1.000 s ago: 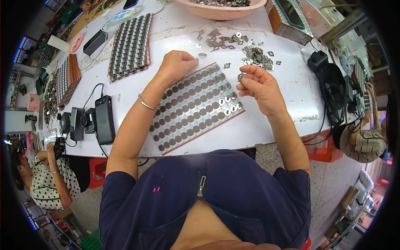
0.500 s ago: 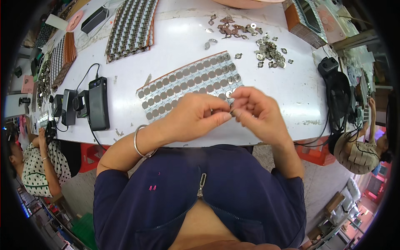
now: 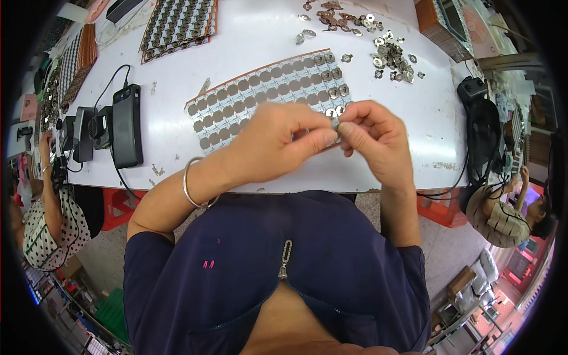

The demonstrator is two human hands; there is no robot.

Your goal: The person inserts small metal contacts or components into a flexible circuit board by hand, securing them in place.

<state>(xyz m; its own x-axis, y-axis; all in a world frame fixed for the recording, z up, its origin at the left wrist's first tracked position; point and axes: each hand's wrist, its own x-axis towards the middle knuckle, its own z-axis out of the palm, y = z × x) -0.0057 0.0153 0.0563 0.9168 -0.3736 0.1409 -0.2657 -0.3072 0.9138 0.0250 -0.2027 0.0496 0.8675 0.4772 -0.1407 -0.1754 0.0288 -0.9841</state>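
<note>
My left hand (image 3: pixel 287 142) and my right hand (image 3: pixel 378 139) meet over the near right part of a panel. Between their pinched fingertips is a small shiny metal piece (image 3: pixel 335 123), mostly covered by the fingers. The panel (image 3: pixel 254 94) is a white sheet with rows of round grey pads and brown edges. At its right end, several pads bear tabbed metal discs. My left hand hides part of the nearest rows. Beyond my right hand lies a loose pile of silvery tabbed discs (image 3: pixel 393 59).
Browner discs (image 3: pixel 334 18) lie at the back. Stacked filled panels (image 3: pixel 180 26) stand far left, near a black power bank (image 3: pixel 126 125) with cables. A dark box (image 3: pixel 444 26) sits back right, a black strapped device (image 3: pixel 482 127) at the right edge. People sit at both sides.
The view has shifted, so the table sits higher in the picture. Both hands stay together at the panel's near right part, and the metal piece between the fingertips shows more now.
</note>
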